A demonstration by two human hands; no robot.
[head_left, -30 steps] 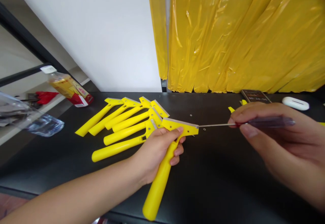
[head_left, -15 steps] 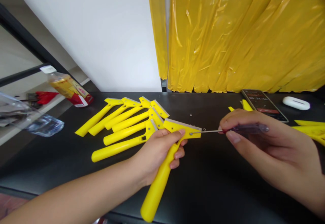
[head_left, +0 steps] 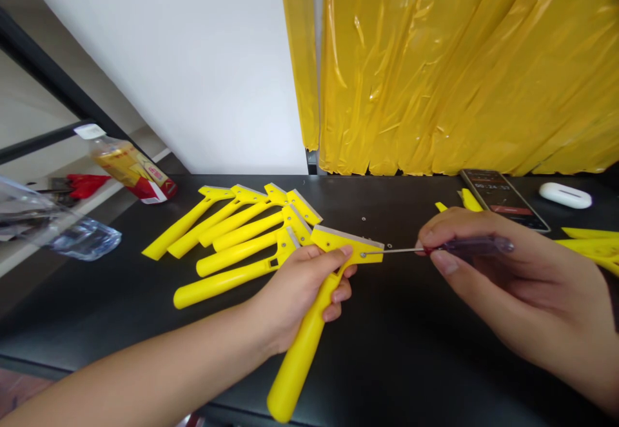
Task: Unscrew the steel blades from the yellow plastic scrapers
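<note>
Single head-worn view, close above the black table (head_left: 387,356), facing forward and down toward yellow sheeting (head_left: 454,72).

Left fingers (head_left: 342,290) grip a yellow scraper (head_left: 307,333) while right fingers (head_left: 447,220) hold a screwdriver (head_left: 476,246) at its screw (head_left: 363,255).

A black worktop (head_left: 396,343) stretches back to a smooth white panel (head_left: 193,59); right of that hangs creased, glossy yellow sheeting (head_left: 459,59), ragged along its lower edge and streaked with reflected light, while at far left a black bar (head_left: 33,59) slants above a pale-edged shelf (head_left: 101,200)
</note>
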